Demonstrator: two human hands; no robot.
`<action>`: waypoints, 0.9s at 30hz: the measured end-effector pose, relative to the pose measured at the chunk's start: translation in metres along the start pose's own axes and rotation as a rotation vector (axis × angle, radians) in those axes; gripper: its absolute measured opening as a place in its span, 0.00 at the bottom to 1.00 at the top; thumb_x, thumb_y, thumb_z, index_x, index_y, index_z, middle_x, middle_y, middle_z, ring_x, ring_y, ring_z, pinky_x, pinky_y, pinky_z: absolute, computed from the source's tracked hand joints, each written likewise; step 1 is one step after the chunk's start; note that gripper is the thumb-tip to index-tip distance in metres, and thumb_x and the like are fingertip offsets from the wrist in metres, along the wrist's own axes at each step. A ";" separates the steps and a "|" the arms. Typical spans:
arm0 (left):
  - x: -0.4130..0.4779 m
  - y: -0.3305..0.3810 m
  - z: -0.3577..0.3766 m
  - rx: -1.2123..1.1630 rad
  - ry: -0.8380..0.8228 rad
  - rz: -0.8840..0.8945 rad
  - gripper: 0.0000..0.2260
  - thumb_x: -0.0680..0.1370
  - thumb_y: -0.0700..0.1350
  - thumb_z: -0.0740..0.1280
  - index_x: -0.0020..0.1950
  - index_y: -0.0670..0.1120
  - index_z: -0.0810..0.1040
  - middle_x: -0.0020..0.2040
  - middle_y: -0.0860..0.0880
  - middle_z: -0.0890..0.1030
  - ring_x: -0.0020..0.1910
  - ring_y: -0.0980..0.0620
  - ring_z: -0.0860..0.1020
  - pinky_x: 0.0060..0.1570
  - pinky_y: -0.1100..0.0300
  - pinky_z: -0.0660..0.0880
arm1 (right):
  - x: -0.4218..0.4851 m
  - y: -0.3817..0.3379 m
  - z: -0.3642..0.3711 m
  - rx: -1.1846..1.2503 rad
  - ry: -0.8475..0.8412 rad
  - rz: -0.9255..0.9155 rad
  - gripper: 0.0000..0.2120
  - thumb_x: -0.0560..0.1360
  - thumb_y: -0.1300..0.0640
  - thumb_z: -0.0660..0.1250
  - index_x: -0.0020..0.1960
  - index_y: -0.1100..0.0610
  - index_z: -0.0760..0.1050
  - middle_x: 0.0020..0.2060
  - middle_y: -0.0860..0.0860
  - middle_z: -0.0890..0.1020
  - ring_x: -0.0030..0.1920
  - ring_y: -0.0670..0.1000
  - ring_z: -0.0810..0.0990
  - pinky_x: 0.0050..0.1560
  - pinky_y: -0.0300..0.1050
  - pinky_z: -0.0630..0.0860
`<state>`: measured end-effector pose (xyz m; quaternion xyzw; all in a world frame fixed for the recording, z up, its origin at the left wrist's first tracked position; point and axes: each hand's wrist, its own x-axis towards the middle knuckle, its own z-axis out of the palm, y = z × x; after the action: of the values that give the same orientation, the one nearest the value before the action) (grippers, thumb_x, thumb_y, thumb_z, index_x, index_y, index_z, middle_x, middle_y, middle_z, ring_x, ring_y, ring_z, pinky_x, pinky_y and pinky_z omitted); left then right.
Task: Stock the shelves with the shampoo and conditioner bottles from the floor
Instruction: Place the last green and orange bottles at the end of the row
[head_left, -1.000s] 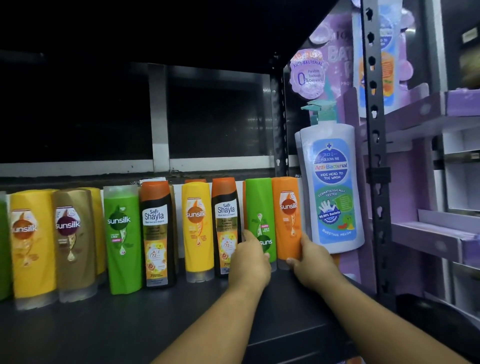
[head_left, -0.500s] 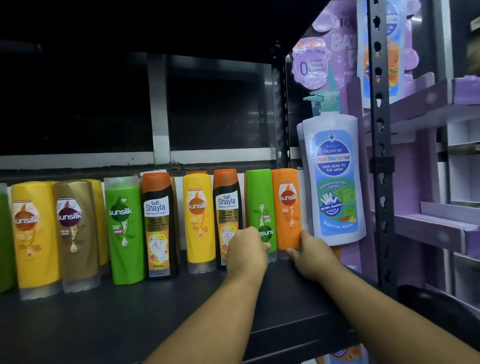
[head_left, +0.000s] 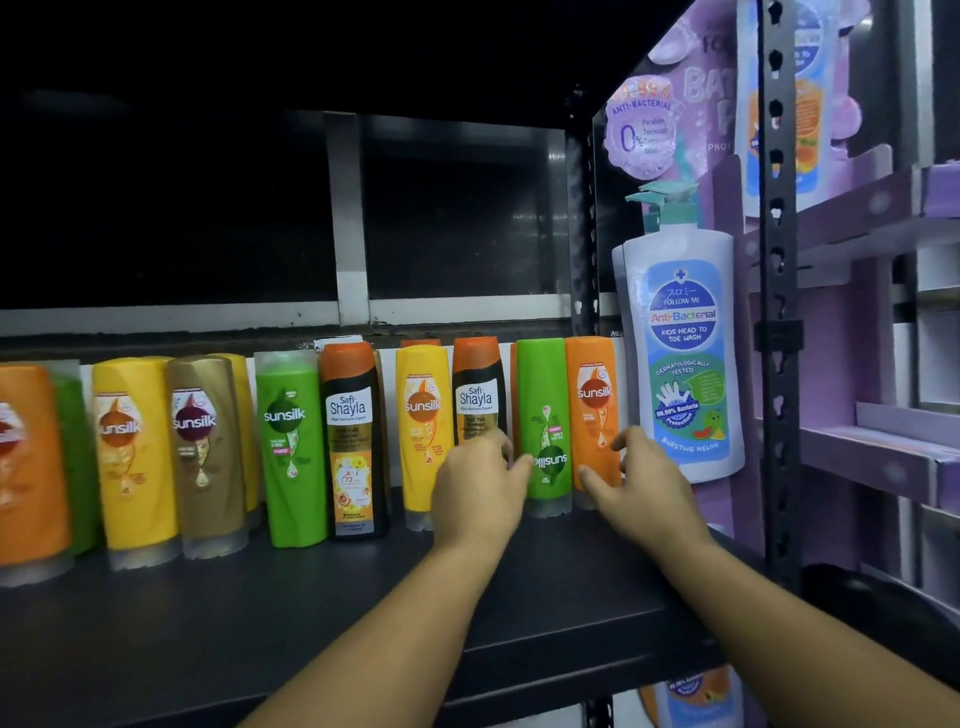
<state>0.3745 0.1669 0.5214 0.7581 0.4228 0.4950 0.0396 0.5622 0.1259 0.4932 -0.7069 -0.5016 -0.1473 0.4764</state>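
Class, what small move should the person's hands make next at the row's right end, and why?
Likely draw both the left hand and right hand back: the green plastic bottle and orange plastic bottle already stand upright, labels forward, in the row.

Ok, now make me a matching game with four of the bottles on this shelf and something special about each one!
Things:
1. big white bottle
2. left Shayla bottle
3. right green bottle
4. end orange bottle

Clues:
a. its logo is upside down
b. last in the shampoo row, right beside the white one
c. teal pump on top
d. black body with an orange cap

Pairs: 1-c, 2-d, 3-a, 4-b
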 end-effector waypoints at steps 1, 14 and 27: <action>-0.001 -0.007 -0.011 -0.007 0.035 0.003 0.09 0.79 0.54 0.71 0.51 0.50 0.80 0.46 0.52 0.81 0.46 0.51 0.79 0.40 0.57 0.73 | -0.001 -0.001 0.000 0.015 -0.035 -0.029 0.22 0.72 0.41 0.73 0.57 0.50 0.68 0.50 0.50 0.78 0.49 0.54 0.79 0.49 0.50 0.78; 0.000 -0.057 -0.042 0.057 0.106 -0.002 0.42 0.76 0.41 0.76 0.82 0.47 0.54 0.69 0.45 0.72 0.64 0.43 0.77 0.57 0.51 0.77 | -0.001 -0.007 0.008 -0.306 -0.242 -0.109 0.23 0.73 0.34 0.69 0.50 0.49 0.64 0.44 0.51 0.80 0.44 0.57 0.80 0.44 0.52 0.79; 0.006 -0.072 -0.029 0.020 -0.157 -0.307 0.28 0.79 0.46 0.73 0.73 0.46 0.61 0.62 0.43 0.80 0.60 0.40 0.80 0.54 0.47 0.77 | -0.013 -0.053 0.012 0.025 -0.134 -0.175 0.19 0.74 0.37 0.70 0.54 0.50 0.76 0.41 0.46 0.82 0.42 0.51 0.81 0.44 0.49 0.80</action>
<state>0.3092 0.2068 0.5060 0.7213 0.5340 0.4182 0.1401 0.5078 0.1310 0.5059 -0.6627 -0.5940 -0.1345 0.4358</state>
